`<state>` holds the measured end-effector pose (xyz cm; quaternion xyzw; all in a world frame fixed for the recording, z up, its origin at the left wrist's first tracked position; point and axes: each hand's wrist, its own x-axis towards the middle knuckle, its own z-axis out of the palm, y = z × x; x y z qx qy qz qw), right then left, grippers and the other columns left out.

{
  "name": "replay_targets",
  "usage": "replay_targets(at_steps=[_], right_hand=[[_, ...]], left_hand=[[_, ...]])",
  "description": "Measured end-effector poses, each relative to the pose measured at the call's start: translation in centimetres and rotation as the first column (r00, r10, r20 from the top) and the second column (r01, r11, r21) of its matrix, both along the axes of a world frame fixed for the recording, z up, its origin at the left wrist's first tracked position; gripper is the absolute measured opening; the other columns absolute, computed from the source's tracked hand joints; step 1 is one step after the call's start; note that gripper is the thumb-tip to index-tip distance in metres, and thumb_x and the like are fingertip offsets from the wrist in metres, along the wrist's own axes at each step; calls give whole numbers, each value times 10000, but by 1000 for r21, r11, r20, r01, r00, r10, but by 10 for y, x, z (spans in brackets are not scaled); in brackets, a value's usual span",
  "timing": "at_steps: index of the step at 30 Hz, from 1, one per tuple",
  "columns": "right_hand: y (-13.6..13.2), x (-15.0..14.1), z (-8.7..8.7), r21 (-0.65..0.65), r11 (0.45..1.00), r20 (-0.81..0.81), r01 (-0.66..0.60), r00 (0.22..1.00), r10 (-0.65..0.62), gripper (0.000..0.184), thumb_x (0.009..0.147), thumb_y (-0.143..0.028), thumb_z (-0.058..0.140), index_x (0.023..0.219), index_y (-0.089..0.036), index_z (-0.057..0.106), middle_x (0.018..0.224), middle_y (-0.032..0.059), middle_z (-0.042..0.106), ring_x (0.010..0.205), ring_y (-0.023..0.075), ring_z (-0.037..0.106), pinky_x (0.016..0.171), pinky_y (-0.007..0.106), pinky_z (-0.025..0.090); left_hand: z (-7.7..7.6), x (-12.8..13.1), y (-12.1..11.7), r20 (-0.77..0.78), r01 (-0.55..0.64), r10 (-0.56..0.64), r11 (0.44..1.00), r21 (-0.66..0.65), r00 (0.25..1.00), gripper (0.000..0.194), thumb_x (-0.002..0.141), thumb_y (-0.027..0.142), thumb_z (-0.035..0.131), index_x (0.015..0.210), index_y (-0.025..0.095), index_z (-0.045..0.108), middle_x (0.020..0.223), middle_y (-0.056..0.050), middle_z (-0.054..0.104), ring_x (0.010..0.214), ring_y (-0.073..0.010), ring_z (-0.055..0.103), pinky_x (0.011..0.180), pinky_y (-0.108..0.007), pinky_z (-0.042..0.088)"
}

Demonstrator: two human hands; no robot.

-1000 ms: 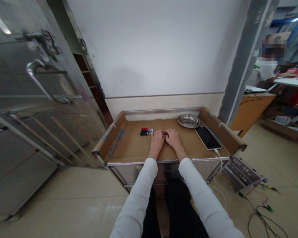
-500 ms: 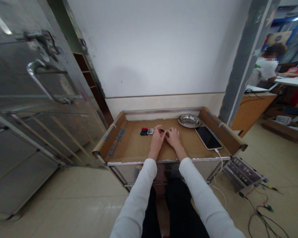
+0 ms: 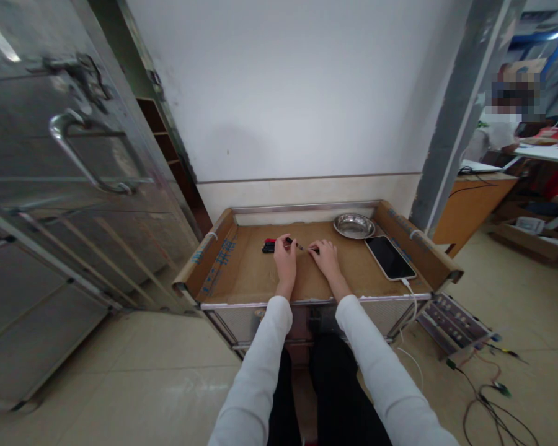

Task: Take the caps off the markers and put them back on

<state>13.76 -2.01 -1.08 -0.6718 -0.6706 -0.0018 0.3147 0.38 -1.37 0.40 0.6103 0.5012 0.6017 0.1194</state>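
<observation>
My left hand [image 3: 286, 260] is closed in a pinch on a small slim black piece [image 3: 289, 240], whose thin end [image 3: 300, 248] slants down towards my right hand. Fingertips pressed together, my right hand [image 3: 324, 255] is close to that end; a tiny dark bit shows at its fingers, too small to name. A narrow gap separates the two hands. Just left of my left hand lie small black and red pieces [image 3: 268, 246] side by side on the cardboard, partly covered by that hand.
The cardboard-lined cart top [image 3: 251, 279] has raised side walls. At its back right stands a round metal bowl [image 3: 354, 226], with a phone [image 3: 390, 257] on a white cable in front. A metal door [image 3: 134, 155] is at left; a device [image 3: 456, 323] with wires sits on the floor.
My hands have moved apart. The left hand has shifted slightly left with the black piece, exposing its thin end, and now covers more of the lying pieces.
</observation>
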Motion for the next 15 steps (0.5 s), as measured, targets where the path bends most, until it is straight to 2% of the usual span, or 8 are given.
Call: replay_targets(at_steps=[5,10,15], right_hand=[[-2,1,2,9,1000,-44,27,999,-27,144,890,-268,515,927,-224,647,983,60,631,962,216,512,830,317,329],[-2,4,3,53,997,-74,48,996,-44,175,905,-275,487,955,-215,644,996,68,628,972,212,513,828,310,336],[2,7,1,121,992,-154,26,988,-7,200,906,-264,471,965,-200,652,981,75,634,948,217,518,839,315,357]], left_hand=[[-5,0,4,-6,-8,8,1000,-28,1000,159,884,255,527,1013,164,540,1001,-76,614,887,-161,601,812,-309,485],[-7,3,3,-204,62,-84,992,-112,975,44,851,201,573,833,169,550,875,-49,614,867,-173,588,835,-335,466],[-6,5,-4,-400,75,-156,975,-211,903,18,851,165,568,864,168,556,909,-59,619,903,-180,581,845,-337,455]])
